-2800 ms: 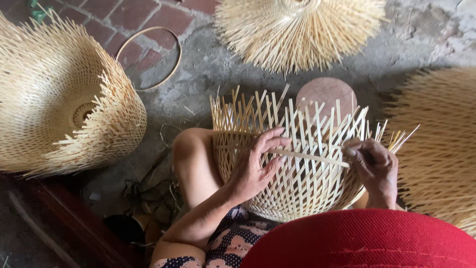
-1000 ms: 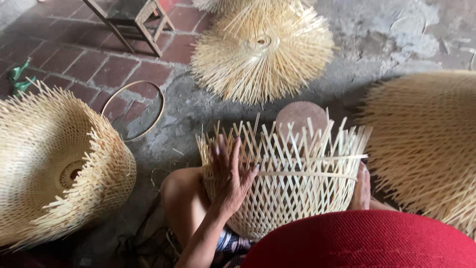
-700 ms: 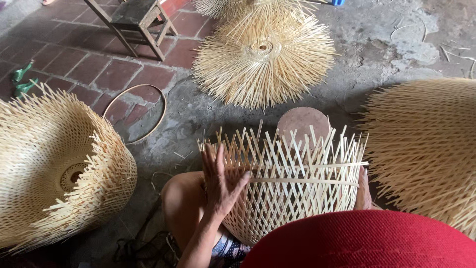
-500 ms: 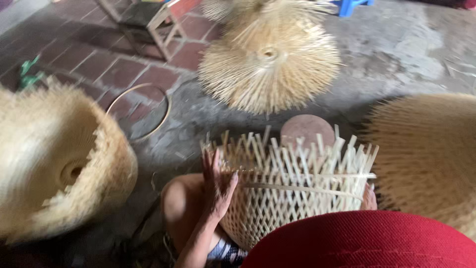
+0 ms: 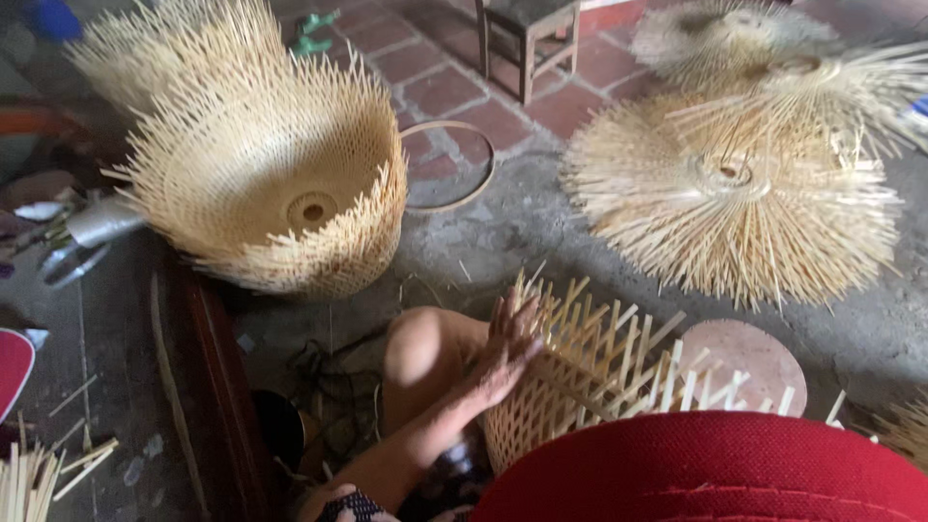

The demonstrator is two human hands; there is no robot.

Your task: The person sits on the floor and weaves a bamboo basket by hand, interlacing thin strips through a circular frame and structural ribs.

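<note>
One left hand flat against half-woven bamboo basket, fingers spread

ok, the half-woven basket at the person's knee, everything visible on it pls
The half-woven basket is pale split bamboo in an open lattice, its free strip ends sticking up unevenly around the rim. It lies tilted beside the bare knee, its lower part hidden by a red hat brim. The left hand presses flat on its outer wall, fingers spread. A round pinkish disc lies just behind it. The right hand is out of view.
</note>
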